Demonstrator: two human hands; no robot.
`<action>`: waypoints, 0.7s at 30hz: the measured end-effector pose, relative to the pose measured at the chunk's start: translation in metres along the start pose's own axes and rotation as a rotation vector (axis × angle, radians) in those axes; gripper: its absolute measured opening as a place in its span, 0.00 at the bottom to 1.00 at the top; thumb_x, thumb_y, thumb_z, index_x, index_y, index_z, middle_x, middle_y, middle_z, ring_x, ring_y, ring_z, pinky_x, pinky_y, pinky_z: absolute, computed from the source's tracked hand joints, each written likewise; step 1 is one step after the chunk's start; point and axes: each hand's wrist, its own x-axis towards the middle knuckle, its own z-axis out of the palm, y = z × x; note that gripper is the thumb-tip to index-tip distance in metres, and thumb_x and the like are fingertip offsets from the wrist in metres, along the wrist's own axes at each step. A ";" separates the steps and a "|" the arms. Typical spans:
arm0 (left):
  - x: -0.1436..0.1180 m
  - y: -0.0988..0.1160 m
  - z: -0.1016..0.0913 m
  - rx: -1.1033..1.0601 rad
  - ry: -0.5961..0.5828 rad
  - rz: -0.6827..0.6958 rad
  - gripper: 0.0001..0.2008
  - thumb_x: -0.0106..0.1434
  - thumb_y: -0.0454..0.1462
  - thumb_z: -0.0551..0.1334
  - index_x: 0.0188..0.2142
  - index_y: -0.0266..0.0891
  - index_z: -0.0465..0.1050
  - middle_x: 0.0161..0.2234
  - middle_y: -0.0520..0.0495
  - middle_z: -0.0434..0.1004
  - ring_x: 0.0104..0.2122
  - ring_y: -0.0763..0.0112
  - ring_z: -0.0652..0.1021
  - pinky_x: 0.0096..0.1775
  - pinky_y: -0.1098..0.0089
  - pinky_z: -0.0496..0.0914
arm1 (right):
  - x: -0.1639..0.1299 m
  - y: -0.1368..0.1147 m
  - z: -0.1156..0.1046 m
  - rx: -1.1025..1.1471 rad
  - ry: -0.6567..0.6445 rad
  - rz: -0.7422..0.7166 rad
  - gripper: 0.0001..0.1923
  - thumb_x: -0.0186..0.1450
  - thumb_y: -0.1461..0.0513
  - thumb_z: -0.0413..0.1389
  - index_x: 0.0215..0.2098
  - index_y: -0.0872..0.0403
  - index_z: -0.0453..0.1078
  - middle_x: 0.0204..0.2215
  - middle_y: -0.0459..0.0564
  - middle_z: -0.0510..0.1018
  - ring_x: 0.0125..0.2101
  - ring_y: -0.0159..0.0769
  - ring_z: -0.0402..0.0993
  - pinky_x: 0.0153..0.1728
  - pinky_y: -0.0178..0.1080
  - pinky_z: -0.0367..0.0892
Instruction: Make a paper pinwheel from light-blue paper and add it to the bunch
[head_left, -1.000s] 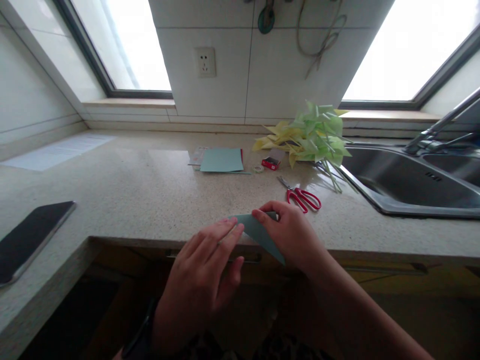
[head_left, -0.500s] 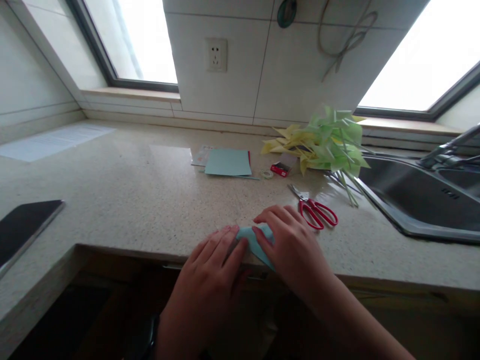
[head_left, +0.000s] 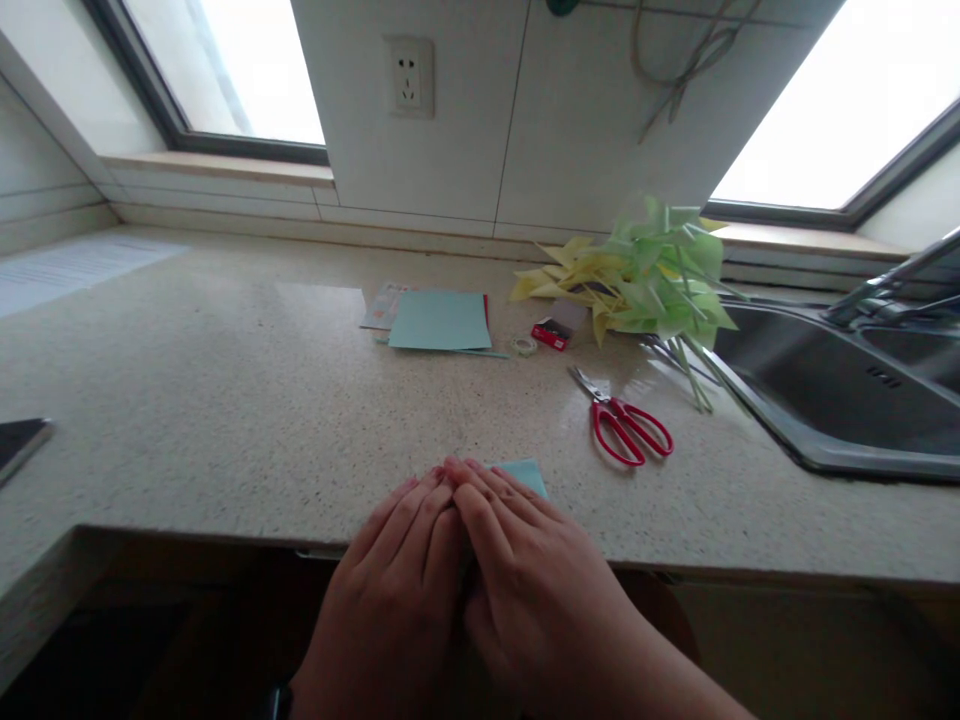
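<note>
A folded piece of light blue paper point(head_left: 527, 474) lies at the counter's front edge, mostly hidden under my hands, with one corner showing. My left hand point(head_left: 401, 560) is bent over the front edge, its fingers close together and holding the paper down; its thumb is out of sight. Against it, my right hand point(head_left: 517, 560) presses on the paper with fingers held together, their tips meeting the left fingertips. To the right, apart from my hands, lie scissors point(head_left: 619, 418) with red handles, blades pointing away to the upper left.
Light blue sheets point(head_left: 440, 321) lie further back, beside a small tape roll point(head_left: 524, 346) and a red box point(head_left: 550, 334). Yellow and green paper pinwheels point(head_left: 660, 270) are heaped near the sink point(head_left: 862, 400). A dark flat device point(head_left: 21, 440) sits far left.
My right hand has moved left, from pinching the paper to pressing over it against my left hand. More of the paper is covered. The view has shifted slightly.
</note>
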 end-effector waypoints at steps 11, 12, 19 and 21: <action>0.002 -0.004 0.001 0.031 -0.035 0.018 0.18 0.65 0.34 0.55 0.53 0.28 0.70 0.52 0.29 0.80 0.49 0.48 0.82 0.47 0.47 0.80 | -0.021 0.023 -0.017 -0.110 0.011 0.054 0.30 0.60 0.61 0.53 0.60 0.62 0.66 0.64 0.63 0.68 0.64 0.50 0.66 0.65 0.52 0.63; 0.002 -0.005 0.001 0.034 -0.032 0.019 0.19 0.64 0.35 0.57 0.53 0.28 0.70 0.52 0.28 0.80 0.49 0.47 0.82 0.47 0.47 0.80 | -0.025 0.026 -0.019 -0.119 0.018 0.061 0.30 0.61 0.61 0.54 0.61 0.62 0.65 0.64 0.64 0.69 0.63 0.51 0.67 0.64 0.53 0.64; 0.002 -0.008 -0.005 0.000 -0.058 0.008 0.20 0.62 0.32 0.59 0.54 0.30 0.70 0.54 0.32 0.79 0.50 0.48 0.81 0.48 0.46 0.79 | -0.037 0.037 -0.025 -0.111 0.019 0.088 0.40 0.59 0.53 0.61 0.65 0.62 0.59 0.63 0.68 0.69 0.62 0.57 0.68 0.61 0.57 0.68; 0.001 -0.011 -0.008 -0.012 -0.072 -0.001 0.21 0.61 0.33 0.60 0.54 0.32 0.69 0.55 0.34 0.79 0.51 0.49 0.81 0.50 0.45 0.78 | -0.038 0.038 -0.025 -0.111 0.016 0.069 0.47 0.58 0.47 0.64 0.67 0.61 0.56 0.63 0.68 0.69 0.62 0.60 0.67 0.61 0.58 0.67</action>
